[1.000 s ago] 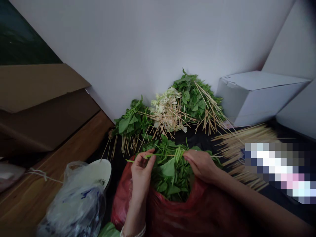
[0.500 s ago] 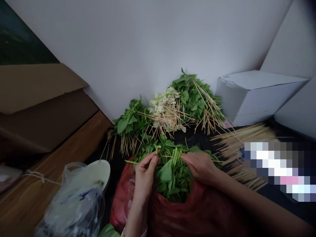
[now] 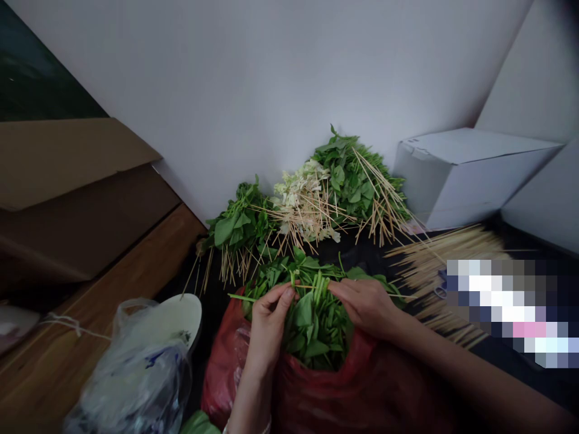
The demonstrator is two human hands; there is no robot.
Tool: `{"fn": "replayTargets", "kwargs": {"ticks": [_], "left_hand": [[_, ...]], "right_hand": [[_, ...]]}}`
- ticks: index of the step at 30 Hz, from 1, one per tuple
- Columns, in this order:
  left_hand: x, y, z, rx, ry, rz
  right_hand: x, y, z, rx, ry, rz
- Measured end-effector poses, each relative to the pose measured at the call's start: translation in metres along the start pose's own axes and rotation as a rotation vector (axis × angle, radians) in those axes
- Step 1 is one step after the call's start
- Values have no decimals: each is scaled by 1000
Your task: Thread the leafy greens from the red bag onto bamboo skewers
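My left hand [image 3: 271,319] pinches thin green stems at the mouth of a red plastic bag [image 3: 362,386]. That bag is stuffed with leafy greens [image 3: 316,319]. My right hand [image 3: 366,307] presses into the same bunch from the other side, fingers curled over the stalks. Behind the bag lie heaps of greens threaded on bamboo skewers [image 3: 348,181], with a smaller leafy heap [image 3: 239,226] at left. A pale heap of skewered whitish vegetable [image 3: 301,202] sits between them.
A bundle of loose bamboo skewers [image 3: 447,253] lies at right on black cloth [image 3: 362,253], partly behind a pixelated patch. A white box [image 3: 470,181] stands by the wall [image 3: 271,78]. A cardboard box [image 3: 67,181], a wooden surface and a plastic bag [image 3: 140,374] lie at left.
My left hand has moved rightward and up, closer to my right hand, and now pinches the stems. The greens in the bag have shifted slightly.
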State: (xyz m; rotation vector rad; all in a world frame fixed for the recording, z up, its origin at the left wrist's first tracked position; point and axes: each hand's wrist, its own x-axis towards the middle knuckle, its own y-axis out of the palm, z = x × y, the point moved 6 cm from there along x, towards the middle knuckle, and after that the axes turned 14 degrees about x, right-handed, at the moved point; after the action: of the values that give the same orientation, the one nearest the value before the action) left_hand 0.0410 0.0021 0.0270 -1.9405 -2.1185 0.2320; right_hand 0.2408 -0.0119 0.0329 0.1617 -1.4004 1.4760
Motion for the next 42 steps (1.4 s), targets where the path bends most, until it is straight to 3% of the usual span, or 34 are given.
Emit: {"fn": "replayTargets", "kwargs": {"ticks": [15, 23, 26, 29, 33, 39, 42], "left_hand": [[1, -1, -10, 107, 116, 8], [-2, 16, -11, 195, 203, 90], [3, 4, -12, 261, 205, 52], [10, -26, -11, 334, 156, -74], [14, -48, -7, 445, 154, -132], [7, -25, 2, 679, 278, 29], [2, -13, 2, 928, 382, 28]], "right_hand": [[-1, 2, -1, 8, 16, 16], [-1, 9, 1, 56, 3, 23], [1, -1, -3, 39, -20, -86], [1, -18, -11, 48, -20, -233], [-2, -30, -25, 135, 71, -329], [-6, -29, -34, 194, 171, -348], [-6, -28, -35, 190, 210, -344]]}}
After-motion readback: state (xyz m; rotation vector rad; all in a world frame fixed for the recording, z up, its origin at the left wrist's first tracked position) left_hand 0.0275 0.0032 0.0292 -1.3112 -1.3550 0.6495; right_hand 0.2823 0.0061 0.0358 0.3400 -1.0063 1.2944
